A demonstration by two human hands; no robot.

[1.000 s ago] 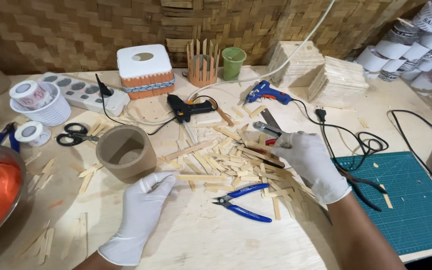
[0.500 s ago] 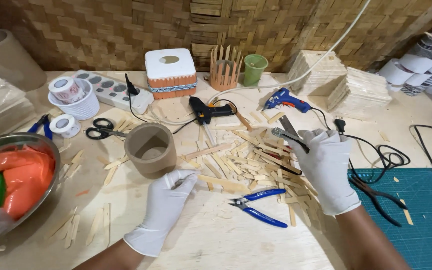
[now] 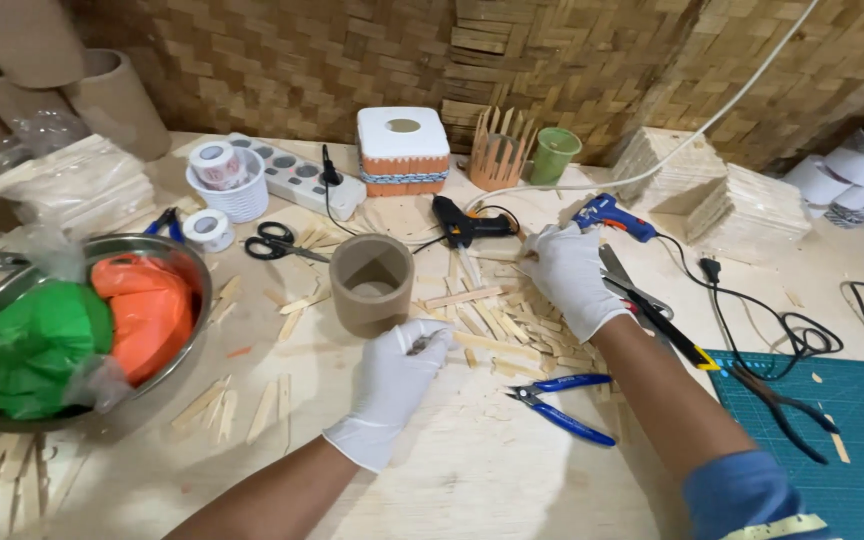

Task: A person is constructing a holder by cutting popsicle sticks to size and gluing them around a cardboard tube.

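- The left hand, in a white glove, lies palm down near the middle of the table, its fingertips pinching a small wooden stick just beside one cardboard tube.
- The right hand, also gloved, reaches farther right, fingers spread loosely over the scattered wooden sticks, gripping nothing visible.
- Two glue guns: black, blue. One pair of blue-handled pliers.
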